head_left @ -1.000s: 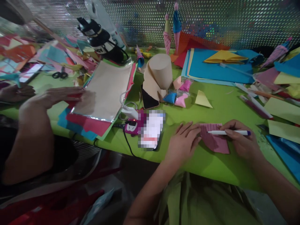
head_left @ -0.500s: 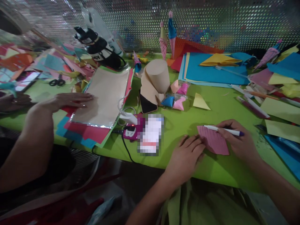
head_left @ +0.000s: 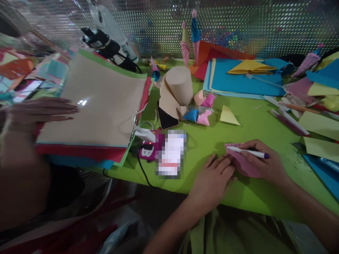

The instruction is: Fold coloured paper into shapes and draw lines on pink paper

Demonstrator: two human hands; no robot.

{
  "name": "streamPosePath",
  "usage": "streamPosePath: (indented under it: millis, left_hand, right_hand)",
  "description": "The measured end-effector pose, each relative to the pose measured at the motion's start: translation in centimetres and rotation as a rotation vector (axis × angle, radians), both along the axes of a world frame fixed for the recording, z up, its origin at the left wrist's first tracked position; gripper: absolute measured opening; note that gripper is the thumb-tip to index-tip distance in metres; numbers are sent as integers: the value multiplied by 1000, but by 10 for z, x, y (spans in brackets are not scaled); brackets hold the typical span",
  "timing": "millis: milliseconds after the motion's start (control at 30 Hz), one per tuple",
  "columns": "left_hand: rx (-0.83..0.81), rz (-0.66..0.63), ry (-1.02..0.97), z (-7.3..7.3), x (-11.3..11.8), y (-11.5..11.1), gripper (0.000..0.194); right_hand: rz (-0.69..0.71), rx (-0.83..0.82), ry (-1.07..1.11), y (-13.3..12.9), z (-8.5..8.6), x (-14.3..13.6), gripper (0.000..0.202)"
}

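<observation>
A small piece of pink paper [head_left: 246, 168] with drawn lines lies on the green table [head_left: 254, 127]. My right hand [head_left: 261, 158] pinches a white marker [head_left: 246, 152] with a purple end, its tip at the paper's upper left corner. The hand covers part of the paper. My left hand [head_left: 214, 176] rests flat with fingers stretched out, its fingertips at the paper's left edge. To the left of that hand lies a phone [head_left: 171, 153] with a blurred screen. A scrap of yellow paper [head_left: 229, 115] lies farther back.
On the left, a co-worker's hand [head_left: 43, 111] lies on a stack of paper sheets [head_left: 97, 102] in clear film. A purple power strip [head_left: 148, 151], a cardboard roll [head_left: 179, 86] and small coloured packets [head_left: 203, 116] stand mid-table. Blue sheets [head_left: 238, 79] lie behind, pens [head_left: 288, 121] to the right.
My right hand has moved the marker tip left and down along the paper's top edge. My left hand has barely shifted. The co-worker's hand has spread the sheet stack out to the left.
</observation>
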State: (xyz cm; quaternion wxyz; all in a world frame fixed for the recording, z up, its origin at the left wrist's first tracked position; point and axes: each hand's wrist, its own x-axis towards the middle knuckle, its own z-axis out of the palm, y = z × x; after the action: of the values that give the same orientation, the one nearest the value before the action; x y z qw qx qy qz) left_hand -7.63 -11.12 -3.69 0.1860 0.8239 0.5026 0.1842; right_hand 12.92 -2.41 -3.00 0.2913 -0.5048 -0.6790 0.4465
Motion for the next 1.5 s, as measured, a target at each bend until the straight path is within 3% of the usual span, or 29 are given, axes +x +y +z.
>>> streamPosePath:
  millis: [567, 833, 1500]
  left_hand:
    - [-27, 28, 5, 2, 3, 1, 26]
    - [-2, 17, 8, 3, 3, 1, 26]
    - [-46, 51, 76, 6, 3, 11, 25]
  right_hand:
    - [2, -70, 70, 0, 4, -3, 13]
    - [-31, 16, 11, 1, 3, 2, 18]
    - [11, 17, -48, 2, 7, -1, 16]
